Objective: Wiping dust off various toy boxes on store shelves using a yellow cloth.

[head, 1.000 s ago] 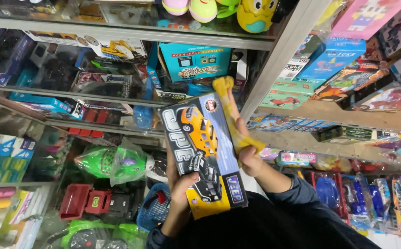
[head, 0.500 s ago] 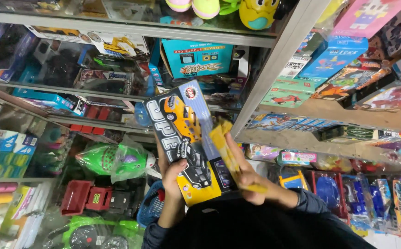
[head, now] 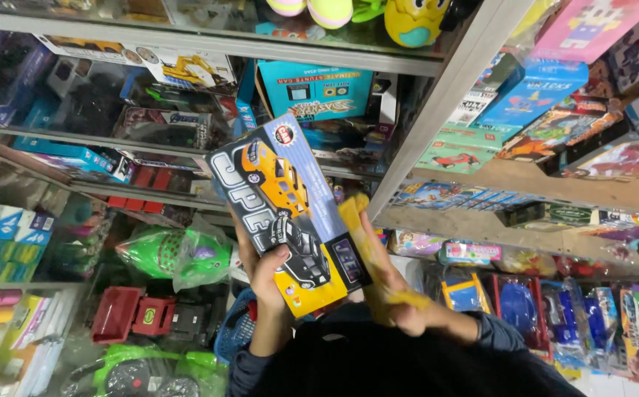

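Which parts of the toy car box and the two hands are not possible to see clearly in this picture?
- Toy car box, head view: lower corner covered by the left hand; back side faces away.
- Yellow cloth: mostly hidden under the right hand.
- Both forearms: cut off by dark sleeves at the bottom edge.
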